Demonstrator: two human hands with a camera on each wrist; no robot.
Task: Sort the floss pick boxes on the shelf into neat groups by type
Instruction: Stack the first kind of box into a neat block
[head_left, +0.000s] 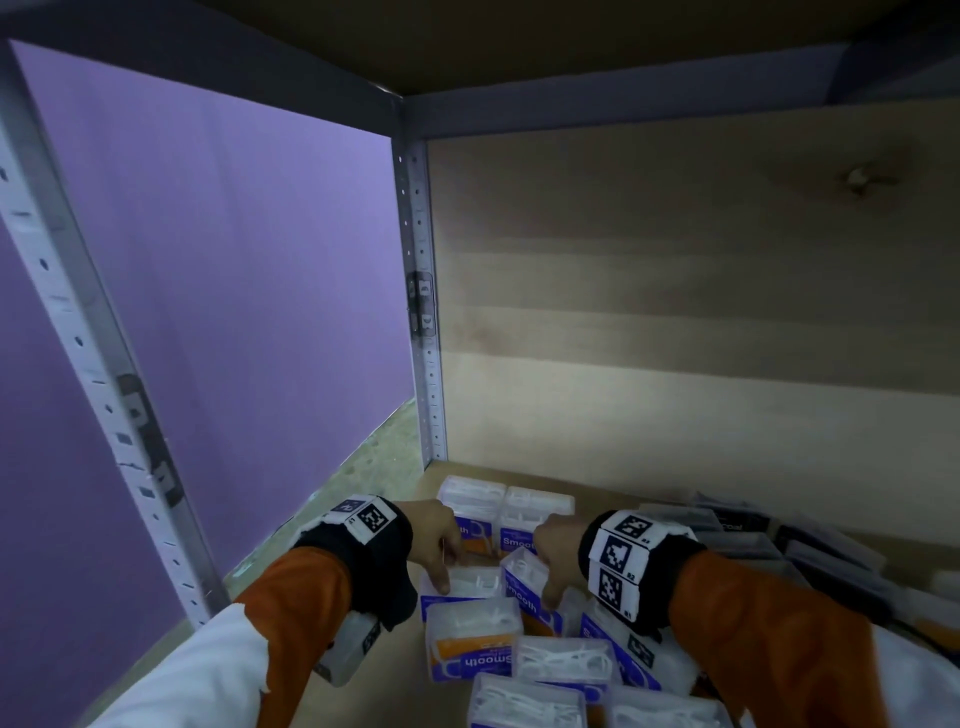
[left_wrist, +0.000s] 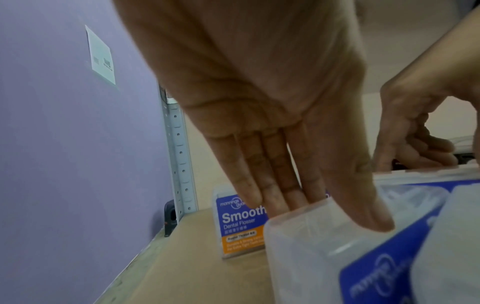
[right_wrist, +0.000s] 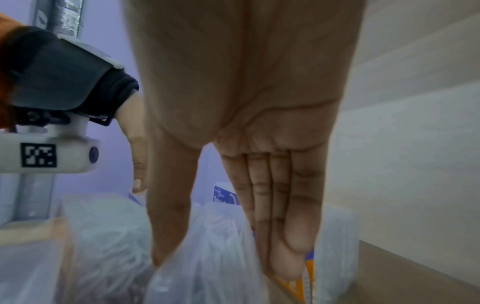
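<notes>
Head view: both hands reaching into the shelf (head_left: 363, 691) from the near edge, close together but not touching, each busy with its own floss pick box.

Left hand (head_left: 434, 540) pinching a clear box lying flat (head_left: 467, 582): thumb laid on the near face, straight fingers tucked behind the far edge, as seen from the left wrist. Right hand (head_left: 553, 556) clamped the same way on the tilted box (head_left: 524, 587) just beside it, thumb on one side and fingers down the other. Grip from above on both, likely because of neighbours crowding every side and leaving only the tops free.

Farther back, against the wooden back panel (head_left: 675, 312) and by the metal post (head_left: 421, 312), two blue-and-orange "Smooth" boxes (head_left: 470, 506) standing upright side by side, labels facing near. Judged to be the start of a tidy row, with the two gripped boxes probably bound for the same row, since the same blue-and-orange labels appear on them.

Nearer, a loose jumble of more clear boxes (head_left: 472, 639), some flat, some askew, one label upside down. Off to the right, a separate heap of dark boxes (head_left: 727, 525), seemingly the other type, kept apart but not yet squared up.

Sorting judged early: most boxes not yet stood up. Slippery clear plastic and a narrow pinch, so some risk of a box twisting out or knocking the standing pair.
</notes>
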